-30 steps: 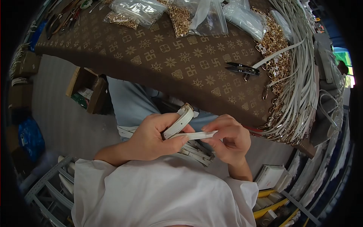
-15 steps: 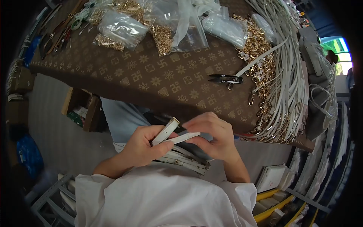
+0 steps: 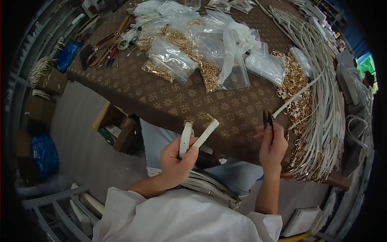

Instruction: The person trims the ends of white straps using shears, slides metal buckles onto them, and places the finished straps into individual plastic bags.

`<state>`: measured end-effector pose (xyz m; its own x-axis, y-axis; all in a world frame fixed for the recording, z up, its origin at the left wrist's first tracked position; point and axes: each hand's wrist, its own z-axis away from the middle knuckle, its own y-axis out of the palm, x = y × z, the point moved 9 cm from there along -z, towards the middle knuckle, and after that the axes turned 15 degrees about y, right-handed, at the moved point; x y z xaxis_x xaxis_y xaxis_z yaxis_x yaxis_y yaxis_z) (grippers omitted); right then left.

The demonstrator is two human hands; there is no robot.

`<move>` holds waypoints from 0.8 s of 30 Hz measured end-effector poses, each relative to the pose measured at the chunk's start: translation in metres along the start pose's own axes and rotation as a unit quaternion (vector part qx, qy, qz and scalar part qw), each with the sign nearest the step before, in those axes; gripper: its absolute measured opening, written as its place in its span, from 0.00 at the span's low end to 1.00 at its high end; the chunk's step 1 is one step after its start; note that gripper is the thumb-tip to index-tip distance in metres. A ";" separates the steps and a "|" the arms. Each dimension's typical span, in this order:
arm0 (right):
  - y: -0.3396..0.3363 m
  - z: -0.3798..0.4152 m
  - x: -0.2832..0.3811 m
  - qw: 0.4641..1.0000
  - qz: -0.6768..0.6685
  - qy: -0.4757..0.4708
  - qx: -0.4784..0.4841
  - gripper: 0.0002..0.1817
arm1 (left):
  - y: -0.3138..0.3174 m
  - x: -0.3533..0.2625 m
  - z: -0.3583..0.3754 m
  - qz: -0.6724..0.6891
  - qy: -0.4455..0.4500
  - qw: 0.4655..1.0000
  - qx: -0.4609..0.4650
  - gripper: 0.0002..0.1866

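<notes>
My left hand (image 3: 177,162) is closed on a looped white strap (image 3: 186,139) with a gold buckle at its top; a flat strap end (image 3: 206,133) with a small gold piece at its tip sticks out up and to the right. My right hand (image 3: 273,147) grips small black snips (image 3: 267,119), blades pointing up, over the right part of the patterned brown cloth. Just right of the blades lies the tip of one pale strap (image 3: 296,96). More white straps (image 3: 209,186) rest across the lap.
Gold clasps (image 3: 296,80) and a thick bundle of pale straps (image 3: 328,109) cover the right of the clothed table (image 3: 161,94). Plastic bags (image 3: 173,58) with gold hardware lie at the back, tools (image 3: 105,50) at the back left. A cardboard box (image 3: 117,129) stands on the floor.
My right hand has left the strap and picked up the black snips from the table. My left hand still holds the strap, its end now pointing more upward. The camera view has shifted.
</notes>
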<state>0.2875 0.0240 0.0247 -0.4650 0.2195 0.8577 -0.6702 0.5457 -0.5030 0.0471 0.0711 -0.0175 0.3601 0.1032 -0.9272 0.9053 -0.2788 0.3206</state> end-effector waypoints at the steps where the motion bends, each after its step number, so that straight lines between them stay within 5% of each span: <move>1: 0.006 0.018 0.013 1.000 -0.006 -0.025 0.005 0.11 | 0.002 -0.005 0.000 -0.029 0.026 0.999 0.011 0.09; 5: 0.036 0.057 0.061 0.984 0.024 -0.175 0.011 0.21 | 0.006 -0.007 0.002 -0.051 0.046 0.997 0.024 0.09; 24: 0.049 0.075 0.052 0.989 -0.005 -0.146 -0.032 0.20 | 0.009 -0.009 0.010 -0.073 0.094 0.990 0.070 0.12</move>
<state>0.1872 0.0019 0.0367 -0.6117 -0.0238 0.7907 -0.6420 0.5989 -0.4786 0.0497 0.0577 -0.0086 0.2752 0.3248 -0.9049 0.9153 -0.3764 0.1432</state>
